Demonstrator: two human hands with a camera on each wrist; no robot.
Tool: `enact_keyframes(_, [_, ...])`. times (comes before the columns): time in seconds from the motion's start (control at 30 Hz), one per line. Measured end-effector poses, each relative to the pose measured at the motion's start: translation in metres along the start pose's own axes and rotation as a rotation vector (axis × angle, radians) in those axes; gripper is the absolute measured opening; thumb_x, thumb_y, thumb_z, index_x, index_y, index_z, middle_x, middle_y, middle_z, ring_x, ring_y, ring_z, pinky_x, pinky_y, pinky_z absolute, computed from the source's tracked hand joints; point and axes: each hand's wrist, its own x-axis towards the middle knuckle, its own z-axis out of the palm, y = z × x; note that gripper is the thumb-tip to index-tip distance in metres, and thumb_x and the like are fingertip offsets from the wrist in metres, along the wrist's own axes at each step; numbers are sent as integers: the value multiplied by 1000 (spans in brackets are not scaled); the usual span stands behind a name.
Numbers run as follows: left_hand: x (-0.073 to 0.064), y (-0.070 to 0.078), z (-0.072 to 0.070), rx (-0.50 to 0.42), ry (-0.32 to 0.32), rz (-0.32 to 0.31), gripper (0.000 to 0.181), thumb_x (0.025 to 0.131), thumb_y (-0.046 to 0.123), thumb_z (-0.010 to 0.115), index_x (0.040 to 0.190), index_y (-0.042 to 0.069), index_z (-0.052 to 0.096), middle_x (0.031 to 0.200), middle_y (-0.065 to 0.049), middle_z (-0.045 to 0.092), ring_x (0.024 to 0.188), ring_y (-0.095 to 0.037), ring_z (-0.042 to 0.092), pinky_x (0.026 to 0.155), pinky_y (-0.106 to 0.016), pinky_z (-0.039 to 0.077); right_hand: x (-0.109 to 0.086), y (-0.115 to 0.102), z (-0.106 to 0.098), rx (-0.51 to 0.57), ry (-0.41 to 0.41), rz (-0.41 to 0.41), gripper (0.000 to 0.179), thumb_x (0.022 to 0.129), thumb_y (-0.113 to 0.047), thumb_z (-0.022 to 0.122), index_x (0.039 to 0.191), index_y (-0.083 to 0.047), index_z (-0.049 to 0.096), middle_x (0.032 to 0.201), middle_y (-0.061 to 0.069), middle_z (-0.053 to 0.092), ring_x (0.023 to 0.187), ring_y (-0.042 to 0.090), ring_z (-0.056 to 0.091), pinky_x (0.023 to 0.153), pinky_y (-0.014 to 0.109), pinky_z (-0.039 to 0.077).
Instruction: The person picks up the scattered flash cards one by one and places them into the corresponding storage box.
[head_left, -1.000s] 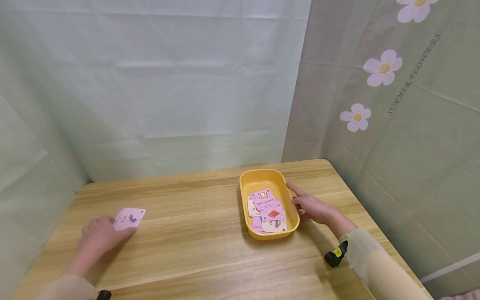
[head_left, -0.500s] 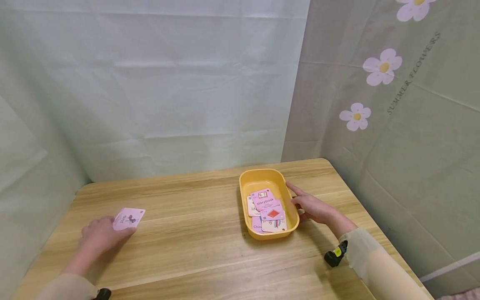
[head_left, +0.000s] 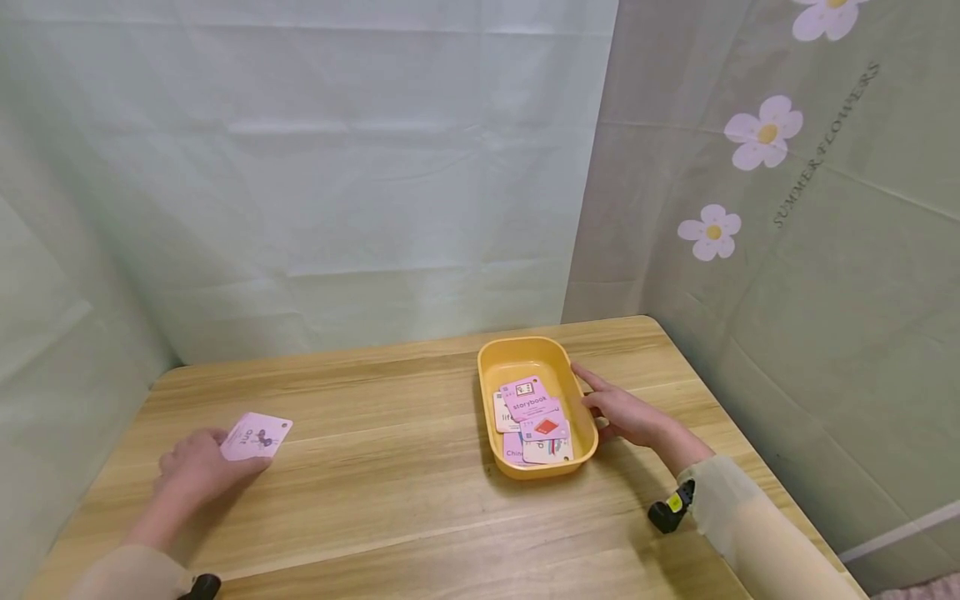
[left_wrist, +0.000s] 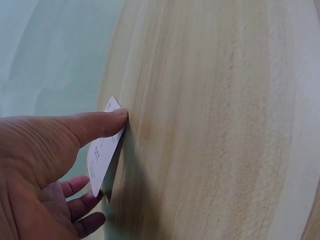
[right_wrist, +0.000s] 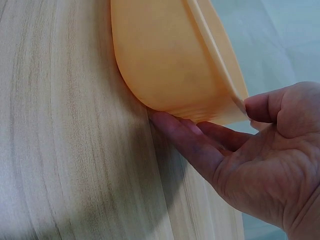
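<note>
In the head view my left hand (head_left: 197, 471) pinches a pink flashcard (head_left: 257, 437) printed with "ant" and a drawing of the insect. Seen from the left wrist, the card (left_wrist: 104, 150) is tilted, with the thumb on its printed face and a shadow on the wood beside it; part of its back and some fingers are hidden. At the right, my right hand (head_left: 633, 417) touches the outside of a yellow tray (head_left: 487, 367). The right wrist view has its fingers spread along the tray's wall (right_wrist: 150, 55) and rim. Several pink and white flashcards (head_left: 528, 400) overlap inside, "storybook" uppermost.
The wooden table (head_left: 375, 467) has bare surface between the two hands. A pale curtain (head_left: 360, 183) hangs behind its far edge, and a flowered curtain (head_left: 825, 317) runs along the right side. Each wrist wears a black device (head_left: 670, 512).
The left hand and the ant card have shifted very slightly, the card's angle changing a little. The right hand and tray stay in place.
</note>
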Motion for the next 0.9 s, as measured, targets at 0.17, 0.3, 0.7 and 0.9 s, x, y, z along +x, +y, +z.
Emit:
enact_keyframes(0.17, [2, -1, -1, -26, -17, -30, 117, 74, 63, 82, 141, -18, 31, 126, -42, 42, 106, -59, 35, 83, -69, 36, 0, 0, 0, 2, 4, 3, 70, 106, -13, 41, 165, -33, 10, 170, 12, 8, 127, 38, 47, 93, 58, 54])
enact_keyframes(0.3, [3, -4, -3, -1, -37, -17, 110, 80, 62, 77, 142, -17, 33, 124, -43, 45, 103, -58, 39, 80, -66, 39, 0, 0, 0, -1, 3, 5, 69, 107, -14, 41, 165, -34, 10, 169, 13, 9, 126, 37, 48, 95, 58, 53])
enact_keyframes(0.7, [1, -2, -12, 5, 0, -27, 68, 104, 42, 51, 136, -17, 43, 128, -44, 45, 108, -62, 39, 82, -67, 37, -3, -2, 0, -8, -6, 1, 70, 106, -14, 41, 166, -31, 9, 168, 17, 10, 126, 37, 47, 96, 60, 52])
enact_keyframes(0.9, [2, 3, -13, -35, 2, -76, 65, 106, 40, 42, 139, -17, 40, 132, -43, 39, 114, -61, 33, 88, -70, 32, -2, -2, 0, -2, -8, -2, 70, 106, -13, 41, 166, -29, 8, 168, 18, 9, 126, 37, 47, 94, 59, 53])
